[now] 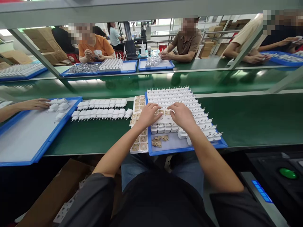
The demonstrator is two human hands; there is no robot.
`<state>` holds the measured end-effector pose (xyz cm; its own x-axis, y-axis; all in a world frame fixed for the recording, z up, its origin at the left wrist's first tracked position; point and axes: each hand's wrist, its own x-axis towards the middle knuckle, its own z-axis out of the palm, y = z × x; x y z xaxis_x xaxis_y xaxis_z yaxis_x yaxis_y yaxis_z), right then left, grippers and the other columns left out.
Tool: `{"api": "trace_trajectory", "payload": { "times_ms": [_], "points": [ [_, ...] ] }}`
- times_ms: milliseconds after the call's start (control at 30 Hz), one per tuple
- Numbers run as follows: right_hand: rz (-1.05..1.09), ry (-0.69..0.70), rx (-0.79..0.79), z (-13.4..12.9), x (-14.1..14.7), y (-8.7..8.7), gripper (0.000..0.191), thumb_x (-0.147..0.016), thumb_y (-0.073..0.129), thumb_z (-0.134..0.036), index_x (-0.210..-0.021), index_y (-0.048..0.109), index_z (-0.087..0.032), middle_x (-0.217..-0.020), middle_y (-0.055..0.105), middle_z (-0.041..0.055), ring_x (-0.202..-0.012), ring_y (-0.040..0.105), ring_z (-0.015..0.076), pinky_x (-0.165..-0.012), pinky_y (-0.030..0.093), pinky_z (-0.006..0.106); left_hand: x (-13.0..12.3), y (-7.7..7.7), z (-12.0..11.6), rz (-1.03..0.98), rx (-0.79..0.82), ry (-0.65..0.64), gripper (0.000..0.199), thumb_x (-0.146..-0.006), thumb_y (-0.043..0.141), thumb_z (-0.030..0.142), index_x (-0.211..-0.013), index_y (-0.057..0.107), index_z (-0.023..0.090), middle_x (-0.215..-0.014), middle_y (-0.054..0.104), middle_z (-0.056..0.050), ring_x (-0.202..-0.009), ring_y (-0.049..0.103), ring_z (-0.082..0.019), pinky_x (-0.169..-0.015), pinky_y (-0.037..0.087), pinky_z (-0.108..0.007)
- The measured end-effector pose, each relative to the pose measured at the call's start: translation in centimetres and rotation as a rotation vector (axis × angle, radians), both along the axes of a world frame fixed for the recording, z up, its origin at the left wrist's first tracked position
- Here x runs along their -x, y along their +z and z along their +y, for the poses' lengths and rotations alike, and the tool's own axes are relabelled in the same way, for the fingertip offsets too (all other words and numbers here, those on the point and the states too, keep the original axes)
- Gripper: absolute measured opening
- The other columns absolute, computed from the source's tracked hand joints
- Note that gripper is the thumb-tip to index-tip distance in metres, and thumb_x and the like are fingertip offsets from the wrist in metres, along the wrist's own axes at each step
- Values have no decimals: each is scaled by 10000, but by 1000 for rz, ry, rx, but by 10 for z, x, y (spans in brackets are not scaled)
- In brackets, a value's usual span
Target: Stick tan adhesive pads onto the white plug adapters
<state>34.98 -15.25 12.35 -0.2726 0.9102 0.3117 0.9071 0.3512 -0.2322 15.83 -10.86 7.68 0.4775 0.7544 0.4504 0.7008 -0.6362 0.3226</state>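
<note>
Both my hands are over a blue-rimmed tray (187, 150) filled with rows of white plug adapters (170, 97), their metal pins pointing up. Between the hands is a small white label sheet (165, 118) with brown patches, lying over the plugs. My left hand (149, 114) has its fingers curled at the sheet's left side. At the right side, my right hand (181, 116) grips it with bent thumb and fingers. More label sheets (143, 138) lie along the tray's left edge, partly under my left forearm. Crumpled brown scraps (156, 142) rest in the tray's near left corner.
Two rows of white plugs (101, 113) stand on the green bench to the left. Beyond them, a co-worker's hand (39, 104) touches plugs in another blue tray (35, 157). Across the green belt (106, 83), several people work at trays. A metal frame (35, 49) crosses above.
</note>
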Motion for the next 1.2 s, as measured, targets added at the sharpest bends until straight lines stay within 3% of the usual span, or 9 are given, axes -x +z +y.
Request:
{"api": "trace_trajectory", "payload": {
  "times_ms": [100, 200, 467, 667, 767, 867, 967, 1067, 1200],
  "points": [
    [-124, 59, 132, 32, -7, 6, 290, -931, 550, -127, -1160, 725, -167, -1136, 685, 123, -1118, 604, 278, -906, 485, 369, -10, -6, 5, 6, 8, 21, 311, -932, 618, 354, -1173, 697, 173, -1260, 674, -116, -1208, 569, -291, -1064, 435, -461],
    [-159, 98, 168, 45, -10, 0, 254, -912, 602, -137, -1115, 746, -186, -1115, 696, 102, -1098, 614, 255, -871, 477, 331, -11, -12, 7, 5, 20, 25, 308, -940, 606, 370, -1150, 711, 171, -1262, 682, -111, -1194, 581, -287, -1068, 432, -456],
    [-125, 114, 164, 50, -3, -11, 201, -950, 526, -163, -985, 723, -166, -1051, 698, 113, -1064, 608, 249, -785, 455, 303, -8, -16, 9, 15, 47, 18, 305, -957, 576, 391, -1150, 720, 203, -1275, 687, -89, -1202, 586, -277, -1065, 431, -456],
    [38, 177, 158, 50, -20, -3, 138, -949, 510, -169, -963, 647, -154, -1003, 706, 95, -918, 643, 204, -767, 475, 297, -8, -16, 8, 13, 60, 30, 296, -951, 586, 368, -1140, 726, 188, -1273, 688, -99, -1199, 588, -286, -1063, 431, -462],
    [199, 130, 101, 32, -42, 4, 155, -971, 473, -230, -977, 613, -164, -969, 712, 83, -889, 660, 187, -782, 508, 302, -7, -10, 4, -2, 48, 38, 283, -957, 578, 349, -1143, 721, 192, -1271, 689, -98, -1212, 579, -291, -1072, 414, -475],
    [586, 113, 8, -1, -63, 8, 106, -916, 573, -272, -877, 620, -185, -844, 704, 46, -798, 669, 182, -776, 534, 329, -15, 2, -13, -37, -63, 46, 283, -971, 552, 334, -1159, 709, 193, -1279, 684, -96, -1284, 524, -320, -1116, 352, -521],
    [912, 135, -54, -42, -75, 5, 86, -852, 683, -269, -822, 643, -199, -781, 678, 21, -746, 657, 175, -733, 537, 324, -36, 11, -43, -25, -161, -85, 317, -949, 588, 432, -1139, 708, 207, -1317, 660, -95, -1348, 467, -340, -1152, 311, -539],
    [1065, 124, -88, -78, -80, -5, 82, -825, 738, -248, -821, 666, -209, -790, 675, 21, -737, 648, 169, -700, 536, 308, -66, 6, -70, 103, -149, -243, 442, -829, 728, 509, -1139, 688, 196, -1451, 549, -150, -1429, 378, -386, -1173, 277, -576],
    [1149, 132, -87, -112, -81, -27, 75, -828, 752, -212, -874, 695, -227, -825, 690, 30, -803, 661, 183, -736, 549, 313, -95, -8, -86, 239, -78, -227, 358, -767, 811, 303, -1051, 664, 140, -1590, 347, -232, -1477, 298, -423, -1166, 271, -615]
  ]
}}
